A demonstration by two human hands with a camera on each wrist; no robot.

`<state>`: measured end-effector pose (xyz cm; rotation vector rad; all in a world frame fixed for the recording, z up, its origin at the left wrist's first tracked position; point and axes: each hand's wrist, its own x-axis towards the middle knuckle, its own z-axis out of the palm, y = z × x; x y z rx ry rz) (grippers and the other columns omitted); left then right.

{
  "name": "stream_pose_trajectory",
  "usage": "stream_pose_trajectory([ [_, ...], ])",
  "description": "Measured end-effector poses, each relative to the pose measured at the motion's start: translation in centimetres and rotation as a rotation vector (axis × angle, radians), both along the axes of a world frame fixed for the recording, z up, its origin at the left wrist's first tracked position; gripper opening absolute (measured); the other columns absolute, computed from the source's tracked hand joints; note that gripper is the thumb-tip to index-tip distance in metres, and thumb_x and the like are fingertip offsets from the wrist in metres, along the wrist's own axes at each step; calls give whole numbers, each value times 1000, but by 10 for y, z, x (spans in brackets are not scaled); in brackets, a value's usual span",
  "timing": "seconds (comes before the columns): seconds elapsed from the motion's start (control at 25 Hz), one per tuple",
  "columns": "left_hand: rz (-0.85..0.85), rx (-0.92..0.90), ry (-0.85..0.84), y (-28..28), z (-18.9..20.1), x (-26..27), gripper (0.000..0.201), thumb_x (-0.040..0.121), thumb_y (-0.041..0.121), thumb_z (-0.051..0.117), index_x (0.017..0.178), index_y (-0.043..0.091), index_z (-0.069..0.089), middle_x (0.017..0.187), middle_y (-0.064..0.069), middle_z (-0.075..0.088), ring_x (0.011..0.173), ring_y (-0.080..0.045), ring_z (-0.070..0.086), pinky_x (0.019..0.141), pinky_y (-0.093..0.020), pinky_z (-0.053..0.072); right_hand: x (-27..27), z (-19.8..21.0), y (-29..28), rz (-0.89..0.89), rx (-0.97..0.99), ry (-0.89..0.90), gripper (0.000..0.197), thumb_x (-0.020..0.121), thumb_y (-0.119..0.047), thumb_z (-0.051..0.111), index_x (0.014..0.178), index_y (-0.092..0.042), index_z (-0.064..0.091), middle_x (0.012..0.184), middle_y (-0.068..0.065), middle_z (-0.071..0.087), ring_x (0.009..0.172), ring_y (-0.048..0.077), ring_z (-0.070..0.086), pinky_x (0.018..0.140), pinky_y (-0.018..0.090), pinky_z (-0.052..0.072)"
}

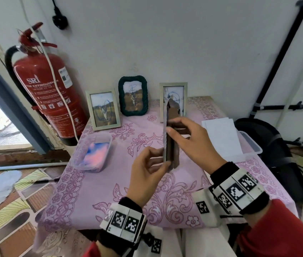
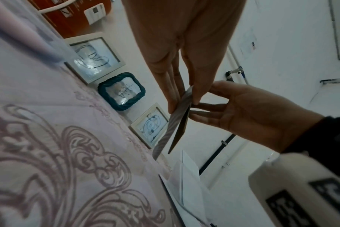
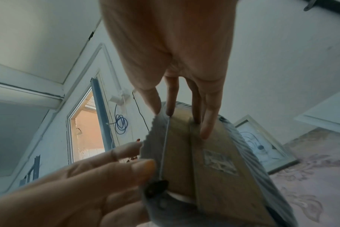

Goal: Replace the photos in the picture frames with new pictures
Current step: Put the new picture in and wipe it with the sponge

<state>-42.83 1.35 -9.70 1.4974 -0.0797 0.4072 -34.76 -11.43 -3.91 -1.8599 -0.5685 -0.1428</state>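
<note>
Pink-clothed desk [image 1: 109,182] below; a picture frame [image 1: 167,138] is held edge-on above it, long axis near to far, pinched between left hand [image 1: 147,175] and right hand [image 1: 193,143], backing parted.

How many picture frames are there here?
4. Three stand along the wall: a pale frame left, a green frame middle, another pale frame right. Both hands hold a fourth frame.
</note>
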Motion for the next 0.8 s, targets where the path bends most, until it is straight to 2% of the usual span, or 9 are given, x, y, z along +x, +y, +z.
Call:
stream_pose_trajectory([
  [0.08, -1, 58, 0, -3, 5, 4, 20, 79, -3, 68, 90, 6, 55, 98, -2, 70, 85, -21, 71, 74, -31, 58, 2, 4, 1, -12, 46, 10, 16, 85, -26, 67, 99, -23, 60, 94, -11, 67, 92, 3, 64, 82, 12, 50],
  [0.16, 21, 143, -12, -6, 8, 7, 22, 79, 0, 69, 86, 16, 56, 98, -4, 69, 84, -22, 70, 77, -35, 58, 5, 5, 1, -40, 80, 2, 17, 83, -21, 69, 95, -19, 57, 93, -5, 68, 91, 7, 65, 83, 17, 53],
  [0.28, 65, 232, -38, -9, 9, 9, 25, 79, 6, 72, 86, 25, 58, 97, 7, 69, 86, -14, 69, 80, -31, 58, 6, 6, -1, -38, 122, 34, 16, 85, -14, 66, 93, -18, 52, 95, 2, 68, 91, 9, 66, 84, 25, 55],
  [0.4, 47, 297, -44, -9, 9, 10, 24, 82, 16, 70, 104, 23, 63, 105, 11, 68, 98, -5, 65, 85, -26, 54, 7, 7, -4, -30, 182, 94, 15, 90, -13, 59, 94, -20, 46, 93, 5, 70, 82, 8, 67, 76, 22, 56],
  [0.48, 56, 323, -42, -4, 9, 11, 27, 87, 20, 65, 113, 25, 61, 111, 13, 65, 105, -2, 60, 88, -21, 50, 7, 9, -7, -14, 229, 131, 14, 92, -13, 55, 101, -16, 44, 81, 4, 69, 69, 8, 63, 67, 21, 53],
  [0.56, 145, 325, -35, 4, 7, 15, 29, 90, 22, 60, 116, 31, 57, 116, 15, 60, 110, 3, 54, 88, -13, 45, 5, 10, -10, -3, 280, 160, 15, 94, -12, 52, 106, -12, 43, 71, 2, 66, 62, 10, 59, 62, 23, 50],
  [0.64, 225, 313, 10, 14, 5, 20, 35, 91, 22, 57, 124, 33, 50, 123, 15, 54, 117, 3, 47, 90, -12, 41, 4, 9, -12, -7, 336, 197, 17, 95, -12, 49, 110, -11, 42, 69, 6, 63, 61, 13, 58, 60, 26, 49],
  [0.72, 240, 256, 79, 24, 3, 25, 45, 91, 22, 57, 133, 28, 42, 132, 9, 48, 122, -1, 44, 91, -14, 39, 3, 6, -14, -10, 363, 235, 20, 96, -14, 47, 115, -11, 42, 73, 17, 54, 66, 23, 50, 64, 36, 44],
  [0.8, 197, 171, 128, 30, 4, 29, 49, 91, 23, 56, 136, 29, 37, 134, 4, 48, 122, -7, 47, 89, -17, 44, 3, 1, -16, -12, 370, 266, 19, 97, -17, 44, 116, -14, 42, 78, 18, 49, 72, 26, 43, 69, 39, 37],
])
